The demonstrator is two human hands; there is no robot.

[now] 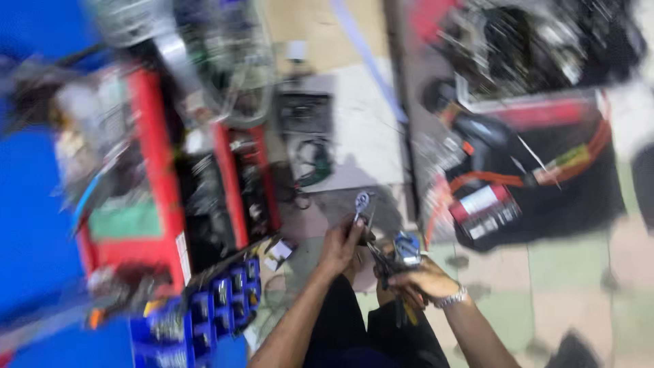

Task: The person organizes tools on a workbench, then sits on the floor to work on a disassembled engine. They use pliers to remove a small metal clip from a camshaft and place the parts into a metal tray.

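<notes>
The picture is badly blurred by motion. My left hand [339, 247] is closed around the shaft of a metal wrench [361, 203] whose ring head sticks up past my fingers. My right hand [417, 281], with a metal watch band on the wrist, grips a dark tool with a bluish-silver part [407, 247] and a yellow-tipped handle below the palm. Both hands are close together above my dark-trousered legs, over a tiled floor.
A red tool chest [160, 170] with open, cluttered drawers stands at the left. A blue tray of sockets [218, 300] lies in front of it. At the right, a black mat [572, 197] carries a red-and-white box, orange cable and tools. A white panel lies further back.
</notes>
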